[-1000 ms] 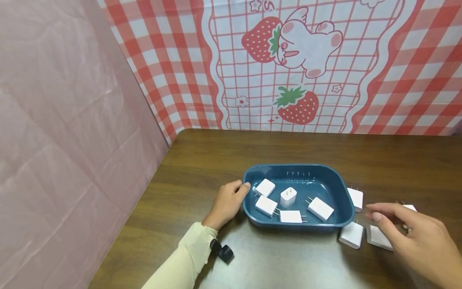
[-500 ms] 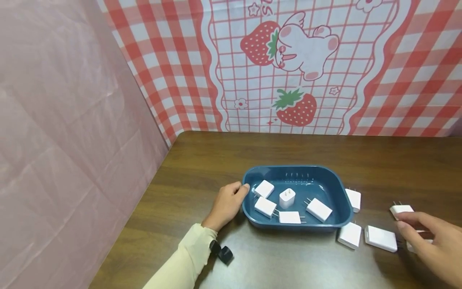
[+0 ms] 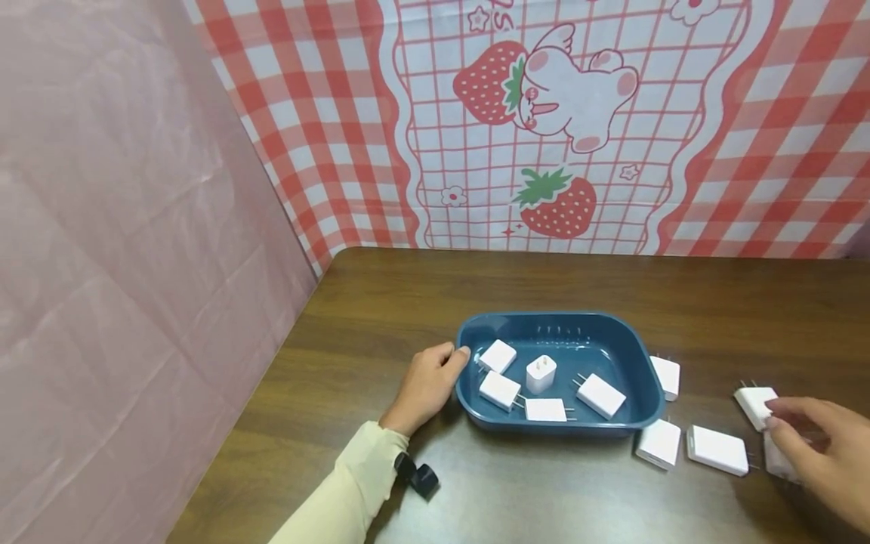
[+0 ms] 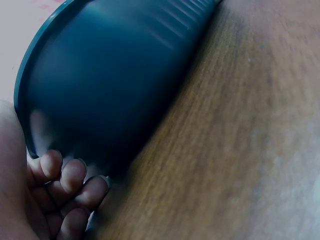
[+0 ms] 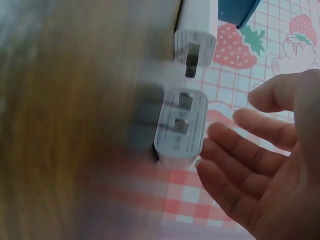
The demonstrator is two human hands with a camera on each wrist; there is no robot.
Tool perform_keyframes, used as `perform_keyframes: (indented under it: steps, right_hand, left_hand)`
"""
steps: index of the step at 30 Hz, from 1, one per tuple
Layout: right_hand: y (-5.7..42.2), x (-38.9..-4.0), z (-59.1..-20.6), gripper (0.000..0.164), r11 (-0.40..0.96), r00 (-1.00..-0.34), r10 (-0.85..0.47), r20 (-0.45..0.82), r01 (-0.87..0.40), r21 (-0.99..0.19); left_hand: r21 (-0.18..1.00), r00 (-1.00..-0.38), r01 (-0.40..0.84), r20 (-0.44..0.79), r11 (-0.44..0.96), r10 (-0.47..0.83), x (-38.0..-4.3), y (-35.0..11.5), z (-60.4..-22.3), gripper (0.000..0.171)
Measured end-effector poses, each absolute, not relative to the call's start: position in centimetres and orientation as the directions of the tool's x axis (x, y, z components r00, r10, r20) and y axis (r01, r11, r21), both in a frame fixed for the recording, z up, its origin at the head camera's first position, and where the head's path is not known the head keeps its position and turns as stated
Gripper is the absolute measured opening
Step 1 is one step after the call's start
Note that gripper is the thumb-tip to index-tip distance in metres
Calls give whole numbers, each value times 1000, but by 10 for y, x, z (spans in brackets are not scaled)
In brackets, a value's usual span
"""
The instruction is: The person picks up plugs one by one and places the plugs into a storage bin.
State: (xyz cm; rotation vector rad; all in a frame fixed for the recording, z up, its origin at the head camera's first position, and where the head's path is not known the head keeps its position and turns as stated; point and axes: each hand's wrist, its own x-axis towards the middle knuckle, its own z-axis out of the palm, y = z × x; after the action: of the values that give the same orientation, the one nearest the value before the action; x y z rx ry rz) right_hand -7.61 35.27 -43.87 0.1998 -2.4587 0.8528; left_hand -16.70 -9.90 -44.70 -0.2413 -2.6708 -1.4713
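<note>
A blue plastic tray (image 3: 560, 427) stands on the table with several white charger plugs inside, one of them a charger (image 3: 541, 373) with its prongs up. My left hand (image 3: 424, 384) holds the tray's left end, thumb at the rim; in the left wrist view its curled fingers (image 4: 73, 175) lie against the outer wall. At the right, my right hand (image 3: 825, 453) hovers by a charger (image 3: 753, 404), fingertips close to it. Partly behind this hand lies another charger (image 3: 779, 459). In the right wrist view the fingers are spread beside a charger (image 5: 181, 122), gripping nothing.
Between tray and right hand lie more chargers: one (image 3: 666, 376) against the tray's right end, one (image 3: 659, 444) at its near corner, one (image 3: 717, 449) to the right. A checked strawberry cloth (image 3: 476, 151) hangs behind the brown table (image 3: 381, 302); pink sheeting (image 3: 136, 264) hangs at left.
My right hand has moved right, away from the tray's side, to the far-right chargers. The charger behind it now lies turned differently. My left hand stays on the tray.
</note>
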Motion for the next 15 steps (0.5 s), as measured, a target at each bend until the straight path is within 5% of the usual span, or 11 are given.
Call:
perform_keyframes:
  steps: [15]
  right_hand:
    - [359, -75, -439, 22, 863, -823, -44, 567, -317, -393]
  left_hand:
    - [827, -983, 184, 153, 532, 102, -167, -98, -446, 44]
